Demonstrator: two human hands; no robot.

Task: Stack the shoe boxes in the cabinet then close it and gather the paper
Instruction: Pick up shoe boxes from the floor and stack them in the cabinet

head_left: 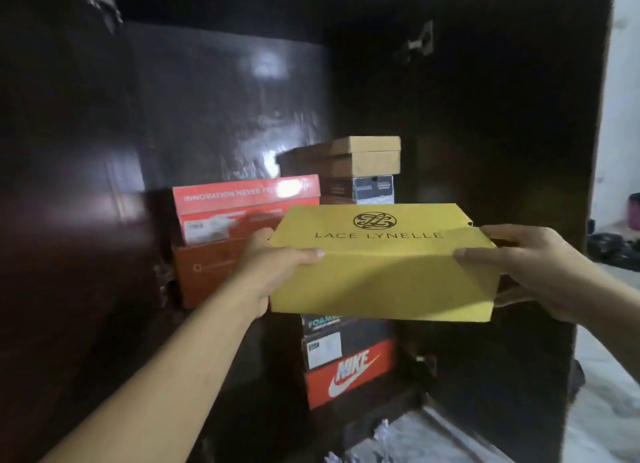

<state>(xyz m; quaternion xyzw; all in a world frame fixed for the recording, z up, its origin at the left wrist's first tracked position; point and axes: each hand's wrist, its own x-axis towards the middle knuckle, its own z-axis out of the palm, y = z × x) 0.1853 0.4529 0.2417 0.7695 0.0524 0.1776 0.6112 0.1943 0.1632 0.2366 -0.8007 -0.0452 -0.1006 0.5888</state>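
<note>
Dark glossy wood on the far left, an open cabinet door (62, 185) with a metal hinge (104, 3) near its top. Further in, the shiny back panel of the cabinet (225, 109), catching pale glare. Below that, a red box (242, 206) printed with white lettering, sitting on an orange box (207, 272) at the left of the cabinet floor.

Left hand (277, 265) gripping the left end of a yellow box (381, 272), thumb over the top edge, fingers hidden behind. Yellow box held in the air in front of the open cabinet, lid up, marked LACE LYNELLE, touching no other box as far as can be seen.

Behind and above it, a tan box (367, 156) on top of a dark grey box (374, 188). Beneath the yellow box, a black box (329, 344) over a red Nike box (349, 372), lowest in the same stack.

Right hand (533, 272) gripping the right end of the yellow box, thumb on top, fingers curled under.

Bottom centre, crumpled white paper (381, 431) on the floor (606, 410), just before the cabinet. Right of that, the second open door (502, 150), dark, with a hinge (419, 43). Past its edge, a pale wall (623, 98), light floor, and dark blurred heaps in the far room
</note>
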